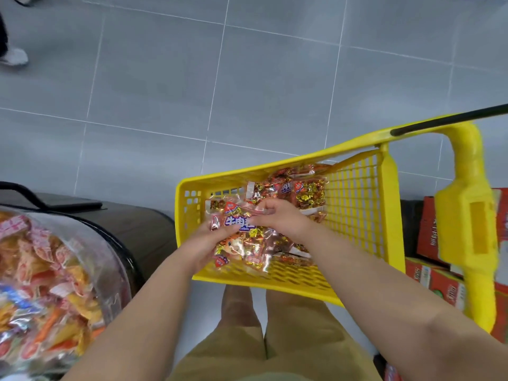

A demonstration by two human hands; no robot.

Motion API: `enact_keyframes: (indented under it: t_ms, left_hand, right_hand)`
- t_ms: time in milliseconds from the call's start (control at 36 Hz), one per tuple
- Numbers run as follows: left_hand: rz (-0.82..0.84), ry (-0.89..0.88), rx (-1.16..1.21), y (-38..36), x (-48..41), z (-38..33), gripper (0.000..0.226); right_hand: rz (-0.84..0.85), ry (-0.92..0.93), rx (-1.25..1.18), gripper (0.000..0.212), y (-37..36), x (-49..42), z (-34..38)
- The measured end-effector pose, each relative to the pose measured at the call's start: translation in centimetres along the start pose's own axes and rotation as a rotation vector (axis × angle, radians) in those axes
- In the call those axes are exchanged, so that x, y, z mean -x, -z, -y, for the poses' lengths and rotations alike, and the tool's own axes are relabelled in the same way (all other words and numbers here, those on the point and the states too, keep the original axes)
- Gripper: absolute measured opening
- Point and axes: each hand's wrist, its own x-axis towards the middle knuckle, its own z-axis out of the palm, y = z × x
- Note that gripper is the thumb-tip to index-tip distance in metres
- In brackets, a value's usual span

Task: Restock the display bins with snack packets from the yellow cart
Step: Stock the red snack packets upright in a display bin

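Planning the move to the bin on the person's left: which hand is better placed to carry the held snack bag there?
Left, probably. The left hand grips the snack bag on its side nearer the display bin; the right hand, pinching its top edge, would have to reach across.

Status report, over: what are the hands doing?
Left hand and right hand both grip a snack bag inside yellow cart. Display bin at left. Nothing in between.
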Motion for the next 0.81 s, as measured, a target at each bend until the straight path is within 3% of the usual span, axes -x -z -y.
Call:
enact_keyframes:
  t_ms: [111,194,278,333,417,611,722,806]
  left_hand:
    - [-0.043,-0.018,-0.018,-0.5,-0.8,0.4,0.104]
    - [-0.114,-0.021,0.027,-0.9,-1.4,0.8,0.111]
    - [-0.179,-0.018,0.085,-1.3,-2.1,1.2,0.084]
    - [-0.211,0.000,0.128,-1.3,-2.6,1.6,0.061]
    - [-0.242,0.034,0.140,-1.3,-3.1,2.0,0.059]
    - [-0.268,0.043,0.072,-0.5,-3.6,3.1,0.034]
    - [-0.311,0.055,0.088,-0.3,-3.3,3.1,0.035]
    - [-0.341,0.049,0.117,-0.3,-3.1,3.2,0.034]
  right_hand:
    - [-0.026,0.029,-0.039,0.018,-0.4,-0.8,-0.6]
    - [-0.248,-0.004,-0.154,0.021,1.1,-2.0,-2.1]
    - [-0.669,-0.175,-0.149,0.035,3.8,-4.1,-4.7]
    - [-0.762,-0.279,-0.038,0.051,5.6,-5.3,-6.3]
    - [-0.688,-0.331,0.092,0.070,7.4,-6.2,-7.9]
    - [-0.588,-0.305,0.056,0.074,9.2,-7.2,-8.6]
    - [-0.476,-0.363,0.169,0.078,9.2,-7.2,-8.3]
    - [-0.475,-0.382,0.125,0.090,9.1,-6.8,-8.2]
